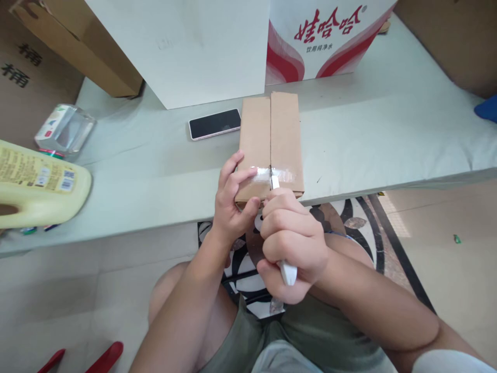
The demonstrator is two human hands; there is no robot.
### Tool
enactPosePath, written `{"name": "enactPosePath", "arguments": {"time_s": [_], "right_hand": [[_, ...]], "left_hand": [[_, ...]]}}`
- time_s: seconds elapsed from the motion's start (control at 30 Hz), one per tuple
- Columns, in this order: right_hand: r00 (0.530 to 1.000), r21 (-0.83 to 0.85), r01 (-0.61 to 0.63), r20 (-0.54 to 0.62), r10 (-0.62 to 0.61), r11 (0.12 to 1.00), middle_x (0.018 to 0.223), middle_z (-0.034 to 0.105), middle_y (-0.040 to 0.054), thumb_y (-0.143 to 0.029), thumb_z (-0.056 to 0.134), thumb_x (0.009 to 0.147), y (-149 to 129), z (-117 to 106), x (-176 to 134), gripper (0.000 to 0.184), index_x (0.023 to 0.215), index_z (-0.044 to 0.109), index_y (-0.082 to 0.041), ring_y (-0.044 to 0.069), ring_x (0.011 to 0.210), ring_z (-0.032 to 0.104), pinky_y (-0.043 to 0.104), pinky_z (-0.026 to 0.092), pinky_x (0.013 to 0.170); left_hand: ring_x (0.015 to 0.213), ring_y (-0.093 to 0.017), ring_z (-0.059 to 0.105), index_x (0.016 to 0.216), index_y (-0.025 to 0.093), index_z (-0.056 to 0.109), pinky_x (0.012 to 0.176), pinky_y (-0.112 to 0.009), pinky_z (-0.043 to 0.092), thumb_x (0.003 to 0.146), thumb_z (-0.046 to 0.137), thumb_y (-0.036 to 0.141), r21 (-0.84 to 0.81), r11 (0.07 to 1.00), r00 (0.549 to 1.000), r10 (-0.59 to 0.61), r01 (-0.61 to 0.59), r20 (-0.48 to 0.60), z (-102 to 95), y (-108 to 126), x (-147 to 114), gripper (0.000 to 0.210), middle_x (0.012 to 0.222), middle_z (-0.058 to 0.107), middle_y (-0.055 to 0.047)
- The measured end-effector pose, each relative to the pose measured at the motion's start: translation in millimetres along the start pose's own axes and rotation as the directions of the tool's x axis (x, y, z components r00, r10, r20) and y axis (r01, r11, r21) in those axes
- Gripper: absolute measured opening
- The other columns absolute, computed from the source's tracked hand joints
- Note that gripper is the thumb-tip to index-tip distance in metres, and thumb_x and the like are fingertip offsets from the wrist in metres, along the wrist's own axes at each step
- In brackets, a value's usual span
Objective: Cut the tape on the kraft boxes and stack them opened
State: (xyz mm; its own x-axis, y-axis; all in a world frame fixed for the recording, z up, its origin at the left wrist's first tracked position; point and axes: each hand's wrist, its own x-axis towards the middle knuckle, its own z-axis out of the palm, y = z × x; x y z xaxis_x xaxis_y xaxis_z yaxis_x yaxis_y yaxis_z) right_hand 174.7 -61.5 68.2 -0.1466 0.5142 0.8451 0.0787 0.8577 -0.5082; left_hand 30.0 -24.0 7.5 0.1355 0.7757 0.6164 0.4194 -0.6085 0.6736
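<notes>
A small brown cardboard box (254,132) lies near the front edge of the covered table, its top flaps meeting along a centre seam. Clear tape (286,174) crosses that seam at the near end. My left hand (233,202) grips the box's near left corner, fingers over the top and thumb at the front side. In my closed right hand (293,235) is a white utility knife (289,273). Its front end meets the seam at the tape, where a dark gap shows. My fist covers the middle of the knife.
A phone (215,124) lies left of the small box. Behind stand a large white box (202,46) and a red-and-white carton (330,57). At left are a yellow jug (42,199), a clear bottle (70,129) and a brown carton (104,62). Red objects (104,358) lie on the floor.
</notes>
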Motion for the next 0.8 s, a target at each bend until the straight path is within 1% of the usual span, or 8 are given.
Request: {"name": "enactPosePath", "arguments": {"time_s": [0.1, 0.23, 0.3, 0.37, 0.47, 0.57, 0.7, 0.8], "right_hand": [[0.999, 0.003, -0.022, -0.023, 0.022, 1.000, 0.063, 0.042, -0.0034, -0.012, 0.049, 0.067, -3.4, 0.1, -0.1, 0.018, 0.072, 0.037, -0.025, 0.016, 0.064, 0.044, 0.037, 0.045, 0.069], [0.999, -0.005, -0.033, -0.021, 0.033, 0.999, 0.063, 0.042, -0.0032, -0.014, 0.048, 0.071, -7.7, -0.2, -2.4, 0.016, 0.071, 0.037, -0.025, 0.016, 0.065, 0.044, 0.038, 0.045, 0.071], [0.999, -0.008, -0.042, -0.016, 0.042, 0.999, 0.064, 0.043, -0.0027, -0.015, 0.048, 0.073, -9.9, -0.6, -3.9, 0.015, 0.071, 0.037, -0.025, 0.016, 0.066, 0.046, 0.039, 0.047, 0.074], [0.999, -0.011, -0.053, -0.011, 0.053, 0.999, 0.064, 0.043, -0.0026, -0.015, 0.048, 0.073, -12.0, -0.9, -4.9, 0.015, 0.071, 0.037, -0.025, 0.016, 0.067, 0.048, 0.040, 0.048, 0.075], [0.997, -0.014, -0.069, -0.017, 0.069, 0.998, 0.064, 0.043, -0.0029, -0.014, 0.048, 0.072, -14.7, -0.6, -5.6, 0.015, 0.071, 0.037, -0.025, 0.016, 0.067, 0.048, 0.040, 0.048, 0.074], [0.997, -0.023, -0.072, -0.016, 0.072, 0.997, 0.064, 0.042, -0.0034, -0.014, 0.048, 0.070, -16.9, -0.5, -5.7, 0.016, 0.072, 0.037, -0.025, 0.016, 0.067, 0.048, 0.039, 0.048, 0.074], [0.997, -0.020, -0.074, 0.013, 0.074, 0.997, 0.066, 0.042, -0.0032, -0.013, 0.049, 0.067, -19.5, -1.8, -6.2, 0.018, 0.074, 0.039, -0.025, 0.016, 0.067, 0.050, 0.039, 0.047, 0.078], [0.996, -0.016, -0.090, 0.017, 0.090, 0.996, 0.067, 0.042, -0.0030, -0.012, 0.050, 0.068, -21.7, -2.9, -7.5, 0.018, 0.074, 0.040, -0.025, 0.017, 0.068, 0.050, 0.039, 0.048, 0.080]], "left_hand": [[0.148, -0.032, 0.048, 0.132, 0.036, 0.061, 0.122, -0.057, 0.045, 0.100, 0.050, 0.061, -0.015, 1.000, 1.000, 0.007, -0.007, 0.002, -0.6, 0.9, 0.8, 0.042, 0.158, 0.051, -0.006], [0.147, -0.029, 0.049, 0.133, 0.034, 0.061, 0.122, -0.053, 0.045, 0.100, 0.052, 0.059, -0.035, 0.999, 0.999, 0.034, -0.033, 0.000, -1.2, 2.0, 2.0, 0.042, 0.158, 0.050, -0.008], [0.147, -0.029, 0.050, 0.132, 0.032, 0.061, 0.122, -0.053, 0.045, 0.100, 0.051, 0.059, -0.017, 0.999, 0.999, 0.049, -0.048, 0.009, -1.9, 1.6, 2.7, 0.043, 0.157, 0.051, -0.010], [0.146, -0.031, 0.050, 0.132, 0.029, 0.060, 0.121, -0.055, 0.044, 0.101, 0.050, 0.058, 0.013, 0.998, 0.998, 0.063, -0.063, 0.020, -2.5, 0.7, 3.2, 0.044, 0.156, 0.051, -0.012], [0.146, -0.033, 0.050, 0.131, 0.026, 0.059, 0.120, -0.057, 0.042, 0.102, 0.048, 0.058, 0.057, 0.995, 0.997, 0.078, -0.079, 0.023, -2.4, -1.0, 3.2, 0.045, 0.156, 0.051, -0.014], [0.146, -0.032, 0.051, 0.131, 0.026, 0.059, 0.121, -0.055, 0.042, 0.102, 0.046, 0.059, 0.075, 0.994, 0.996, 0.085, -0.086, 0.017, -1.4, -2.2, 2.7, 0.046, 0.156, 0.052, -0.015], [0.145, -0.032, 0.051, 0.131, 0.025, 0.060, 0.120, -0.054, 0.042, 0.102, 0.049, 0.058, 0.050, 0.995, 0.997, 0.082, -0.082, 0.008, -0.5, -1.4, 2.7, 0.046, 0.156, 0.052, -0.015], [0.145, -0.032, 0.051, 0.131, 0.024, 0.060, 0.120, -0.053, 0.042, 0.102, 0.051, 0.056, 0.019, 0.996, 0.996, 0.089, -0.089, 0.002, -0.4, -0.2, 3.4, 0.044, 0.155, 0.052, -0.016]]}}
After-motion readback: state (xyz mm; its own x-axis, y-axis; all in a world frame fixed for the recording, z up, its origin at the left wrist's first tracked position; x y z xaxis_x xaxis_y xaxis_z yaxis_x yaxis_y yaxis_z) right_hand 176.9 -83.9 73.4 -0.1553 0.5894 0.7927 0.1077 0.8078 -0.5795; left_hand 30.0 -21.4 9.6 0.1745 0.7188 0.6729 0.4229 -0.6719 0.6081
